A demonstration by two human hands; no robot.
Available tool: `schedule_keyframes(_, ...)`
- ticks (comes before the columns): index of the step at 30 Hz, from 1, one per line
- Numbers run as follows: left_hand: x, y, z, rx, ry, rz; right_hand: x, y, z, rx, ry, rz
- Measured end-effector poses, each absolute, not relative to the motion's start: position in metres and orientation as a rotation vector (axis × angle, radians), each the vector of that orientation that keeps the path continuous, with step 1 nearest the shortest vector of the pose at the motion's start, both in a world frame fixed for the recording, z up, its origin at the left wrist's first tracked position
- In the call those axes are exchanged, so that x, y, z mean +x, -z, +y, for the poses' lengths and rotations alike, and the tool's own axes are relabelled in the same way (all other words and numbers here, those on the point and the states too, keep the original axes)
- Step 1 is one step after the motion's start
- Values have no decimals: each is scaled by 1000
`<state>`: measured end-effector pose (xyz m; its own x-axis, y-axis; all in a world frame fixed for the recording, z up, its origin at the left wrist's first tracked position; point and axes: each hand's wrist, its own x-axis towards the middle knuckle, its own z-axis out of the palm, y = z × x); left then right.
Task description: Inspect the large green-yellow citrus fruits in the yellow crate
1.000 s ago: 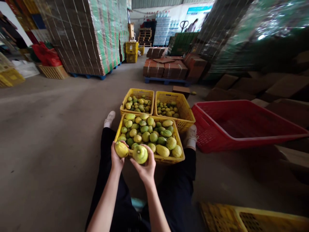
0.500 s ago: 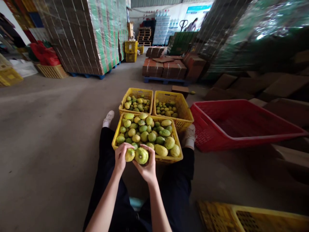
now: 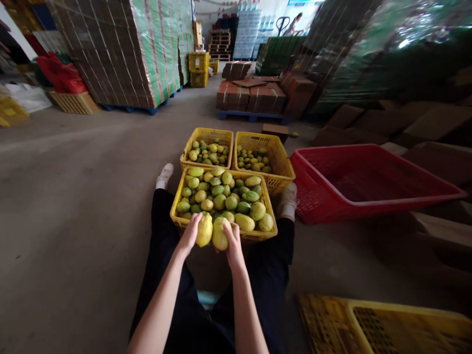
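My left hand (image 3: 191, 234) is closed around a yellow lemon (image 3: 204, 230). Beside it, my right hand (image 3: 233, 244) grips a paler, yellow-green lemon (image 3: 220, 234), thumb on top. The two fruits are held side by side with a narrow gap, over the near rim of a yellow crate (image 3: 270, 216). Green and yellow lemons (image 3: 231, 202) of several sizes fill that crate, which sits between my legs. Behind it stand two more yellow crates, the left one (image 3: 183, 157) and the right one (image 3: 285, 165), both holding smaller-looking lemons.
A large red crate (image 3: 324, 206) stands at the right, touching the yellow crates' side. Another yellow crate (image 3: 350, 314) lies at lower right. Flattened cardboard (image 3: 372, 125) is heaped beyond. Wrapped pallet stacks (image 3: 110, 59) and a person (image 3: 294, 24) are in the background.
Both lemons have been turned in my hands, so their long sides now show rather than their ends. The view has tipped slightly downward.
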<state>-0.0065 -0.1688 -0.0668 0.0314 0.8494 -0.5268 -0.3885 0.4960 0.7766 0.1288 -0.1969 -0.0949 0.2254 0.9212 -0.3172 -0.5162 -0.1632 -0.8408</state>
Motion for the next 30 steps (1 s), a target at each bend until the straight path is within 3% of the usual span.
schedule_keyframes(6, -7, 75, -172, 542, -703, 1249, 134, 96, -192, -1062, -1485, -342)
schedule_keyframes(13, 5, 66, -170, 387, -1077, 1020, 133, 93, -191, -962, -1428, -340)
schedule_keyframes(30, 12, 59, -164, -107, -1202, 949, 147, 105, -176, -874, -1373, -145)
